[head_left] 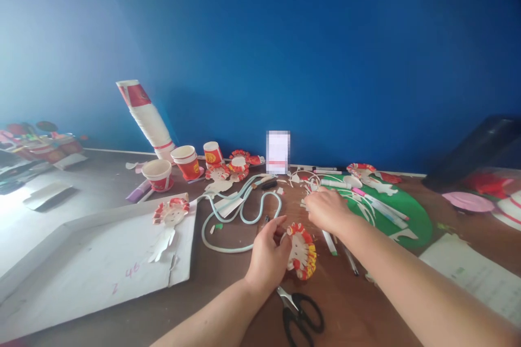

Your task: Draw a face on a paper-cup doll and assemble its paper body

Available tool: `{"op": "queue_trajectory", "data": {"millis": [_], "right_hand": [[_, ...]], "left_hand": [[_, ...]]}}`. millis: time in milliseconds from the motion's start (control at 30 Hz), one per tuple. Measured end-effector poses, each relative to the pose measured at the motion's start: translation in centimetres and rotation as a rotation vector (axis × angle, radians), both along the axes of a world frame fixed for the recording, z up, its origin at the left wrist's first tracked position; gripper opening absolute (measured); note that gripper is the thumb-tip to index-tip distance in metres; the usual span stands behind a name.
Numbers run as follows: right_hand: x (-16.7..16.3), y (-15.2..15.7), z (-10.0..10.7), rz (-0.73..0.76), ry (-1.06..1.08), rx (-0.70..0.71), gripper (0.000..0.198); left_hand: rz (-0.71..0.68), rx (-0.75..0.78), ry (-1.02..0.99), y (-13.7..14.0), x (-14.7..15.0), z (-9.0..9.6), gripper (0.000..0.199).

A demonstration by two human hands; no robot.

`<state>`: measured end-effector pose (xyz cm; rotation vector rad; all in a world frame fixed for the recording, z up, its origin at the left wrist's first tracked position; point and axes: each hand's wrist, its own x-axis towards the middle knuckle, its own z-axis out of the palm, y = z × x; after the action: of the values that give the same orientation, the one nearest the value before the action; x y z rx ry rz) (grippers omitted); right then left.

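Note:
My left hand [268,256] is closed on the edge of a paper lion face [300,254] with a curled red and yellow fringe, made of cut cup paper. Farther forward, my right hand [328,209] reaches into a litter of paper scraps and markers, its fingers bent down and closed together; whatever lies in them is hidden. Black-handled scissors [300,312] lie below the left hand. Beside the right forearm are a white marker with a green tip [329,243] and a dark pen [350,259]. A green round sheet [419,222] bears pink-capped markers [382,205] and white paper strips.
A pale blue cable [228,250] loops across the table's middle. Paper cups [158,174] and a leaning cup stack [148,119] stand by the blue wall [285,54]. Another fringed face [173,211] rests on a white box lid [93,260]. A printed sheet [472,271] lies right.

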<state>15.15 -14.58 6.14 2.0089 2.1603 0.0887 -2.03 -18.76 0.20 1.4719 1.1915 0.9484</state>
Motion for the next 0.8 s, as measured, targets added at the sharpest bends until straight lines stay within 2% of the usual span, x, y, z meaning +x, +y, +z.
{"op": "queue_trajectory", "data": {"millis": [200,400,467,567,633,700,800], "right_hand": [[0.0,0.3,-0.4,0.047,-0.008,0.074,0.022],[1.4,-0.6,-0.1,-0.032,0.043,0.234,0.021],[1.9,-1.3,0.3,-0.065,0.151,0.364,0.018],[2.2,-3.1,0.6,-0.107,0.473,0.606,0.009],[2.1,-4.6,0.4,-0.062,0.66,0.73,0.012],[1.9,-6.0,-0.4,0.02,0.778,0.793,0.012],[1.6,-7.6,-2.0,0.104,0.817,0.899,0.009]], "left_hand": [[-0.01,-0.009,-0.052,0.1,0.1,-0.9,0.043],[-0.006,-0.003,-0.083,0.4,0.1,-1.3,0.042],[0.008,-0.01,-0.096,0.5,0.1,-1.2,0.042],[0.032,-0.052,-0.141,0.5,0.1,-1.2,0.041],[0.039,-0.084,-0.202,0.7,0.3,-1.3,0.043],[0.053,-0.114,-0.289,1.0,0.4,-1.5,0.047],[0.098,-0.148,-0.434,1.7,0.7,-1.6,0.051]]}}
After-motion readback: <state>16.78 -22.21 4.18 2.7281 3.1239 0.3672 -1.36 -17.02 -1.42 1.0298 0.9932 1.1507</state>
